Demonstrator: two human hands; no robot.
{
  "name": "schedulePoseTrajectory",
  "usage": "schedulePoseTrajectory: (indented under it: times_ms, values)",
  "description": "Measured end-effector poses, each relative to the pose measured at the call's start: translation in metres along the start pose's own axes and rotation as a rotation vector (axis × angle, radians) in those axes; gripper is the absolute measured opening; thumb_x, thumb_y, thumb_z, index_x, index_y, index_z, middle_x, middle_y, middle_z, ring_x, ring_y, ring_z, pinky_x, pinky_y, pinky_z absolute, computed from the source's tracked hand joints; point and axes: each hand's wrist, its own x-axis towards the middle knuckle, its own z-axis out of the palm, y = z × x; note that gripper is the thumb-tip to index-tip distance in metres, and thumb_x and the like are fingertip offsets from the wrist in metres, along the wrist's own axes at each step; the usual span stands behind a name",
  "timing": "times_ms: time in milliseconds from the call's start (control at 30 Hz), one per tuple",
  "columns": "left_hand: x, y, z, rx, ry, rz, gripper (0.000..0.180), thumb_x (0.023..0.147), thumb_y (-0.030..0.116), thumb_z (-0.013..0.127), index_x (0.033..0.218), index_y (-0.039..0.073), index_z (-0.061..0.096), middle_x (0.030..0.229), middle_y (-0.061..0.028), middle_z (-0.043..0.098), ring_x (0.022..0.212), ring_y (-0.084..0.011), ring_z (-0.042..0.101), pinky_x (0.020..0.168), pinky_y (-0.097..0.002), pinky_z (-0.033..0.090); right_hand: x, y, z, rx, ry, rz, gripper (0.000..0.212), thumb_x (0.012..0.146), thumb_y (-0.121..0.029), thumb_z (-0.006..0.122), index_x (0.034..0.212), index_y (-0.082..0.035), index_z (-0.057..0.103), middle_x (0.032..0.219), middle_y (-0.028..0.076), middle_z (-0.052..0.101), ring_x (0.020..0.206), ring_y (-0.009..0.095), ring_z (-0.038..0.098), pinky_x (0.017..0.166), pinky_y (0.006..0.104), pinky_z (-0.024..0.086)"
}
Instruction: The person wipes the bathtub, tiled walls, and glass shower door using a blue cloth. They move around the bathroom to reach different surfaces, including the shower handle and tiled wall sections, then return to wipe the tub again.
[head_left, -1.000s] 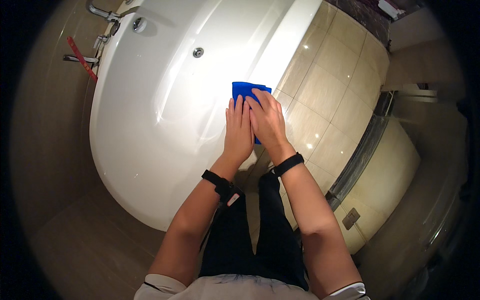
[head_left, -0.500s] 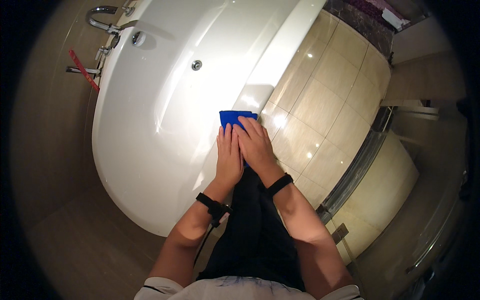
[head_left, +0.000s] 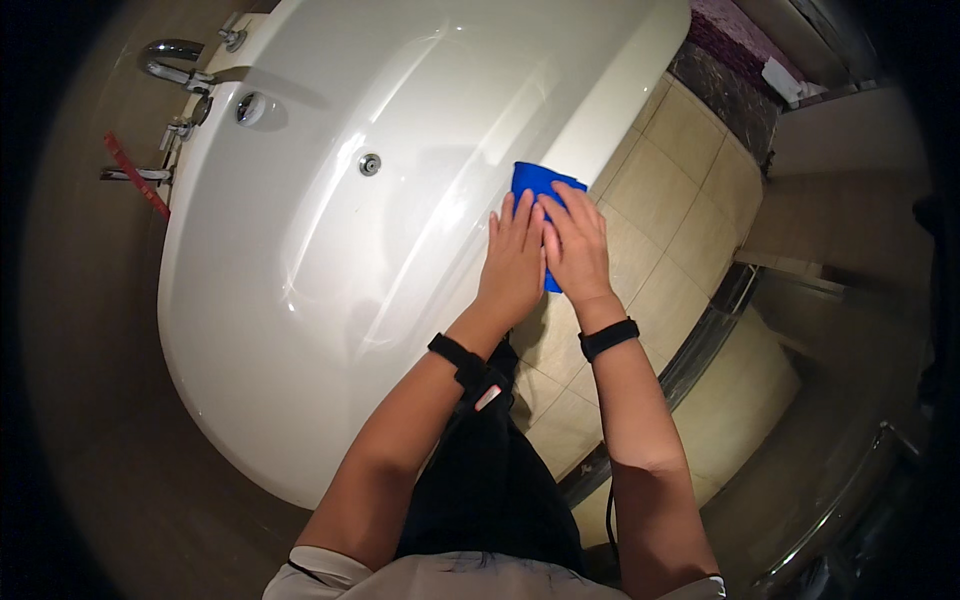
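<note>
A folded blue cloth [head_left: 535,178] lies against the rim of a white bathtub [head_left: 600,135]. My left hand [head_left: 515,255] rests on the cloth's left part, fingers stretched out flat and fingertips touching it. Beside it, my right hand [head_left: 578,245] presses on the right part, its fingers bent a little over the fabric. A corner of the cloth shows below, between the two hands; the rest under the palms is hidden. Black straps circle both of my wrists, and the left one carries a small device [head_left: 487,397].
The tub's drain [head_left: 370,164] and round overflow fitting [head_left: 250,108] are at left. A curved chrome faucet [head_left: 172,62] and a red strip [head_left: 135,175] sit by the far-left rim. Beige floor tiles [head_left: 650,190] run along the right, bordered by a dark sill [head_left: 700,340] and glass.
Both hands and the blue cloth have moved forward and to the right along the tub rim. The head view has shifted slightly, so the tub and faucet appear farther left.
</note>
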Motion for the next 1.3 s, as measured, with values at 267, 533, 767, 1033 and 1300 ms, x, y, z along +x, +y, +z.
schedulePoseTrajectory:
  times_ms: [267,533,767,1033,1300]
  values:
    - [-0.001,0.003,-0.016,-0.115,-0.164,-0.026,0.059,0.09,0.007,0.048,0.143,-0.006,0.026,0.151,-0.0263,0.021,0.14,-0.0484,0.017,0.113,-0.0597,0.012,0.005,0.002,-0.011,0.122,-0.1,0.017,0.032,0.084,-0.011,0.058,0.115,-0.002,0.061,0.13,0.015,0.052,0.12,0.036,0.047,0.099,0.0448,0.037]
    - [0.021,0.013,-0.013,-0.067,-0.156,-0.078,0.058,0.089,0.007,0.051,0.141,-0.008,0.031,0.151,-0.0256,0.022,0.141,-0.0462,0.017,0.113,-0.0576,0.014,0.025,0.019,-0.018,0.139,-0.157,0.051,0.029,0.086,-0.01,0.057,0.113,-0.001,0.063,0.129,0.015,0.054,0.118,0.033,0.05,0.096,0.0427,0.039]
    - [0.122,0.02,0.028,-0.043,-0.078,-0.019,0.057,0.09,0.006,0.049,0.142,-0.008,0.03,0.151,-0.0252,0.023,0.141,-0.0455,0.018,0.114,-0.0572,0.013,0.096,0.09,-0.029,0.068,-0.042,0.015,0.032,0.081,-0.005,0.06,0.114,-0.005,0.064,0.129,0.013,0.054,0.118,0.036,0.05,0.101,0.044,0.038]
    - [0.15,0.036,0.039,-0.045,-0.062,-0.133,0.058,0.089,0.005,0.05,0.143,-0.004,0.03,0.152,-0.0253,0.022,0.141,-0.0453,0.017,0.113,-0.0579,0.013,0.122,0.128,-0.029,0.139,-0.104,-0.08,0.032,0.082,-0.006,0.062,0.114,-0.005,0.061,0.128,0.013,0.054,0.119,0.036,0.049,0.098,0.0463,0.042]
    - [0.192,0.057,0.055,0.05,-0.033,-0.204,0.058,0.089,0.004,0.05,0.142,-0.008,0.03,0.15,-0.0283,0.024,0.14,-0.0483,0.018,0.112,-0.0595,0.014,0.159,0.163,-0.042,0.203,-0.111,-0.145,0.025,0.084,-0.008,0.061,0.107,-0.002,0.065,0.124,0.013,0.058,0.114,0.032,0.053,0.093,0.0441,0.044]
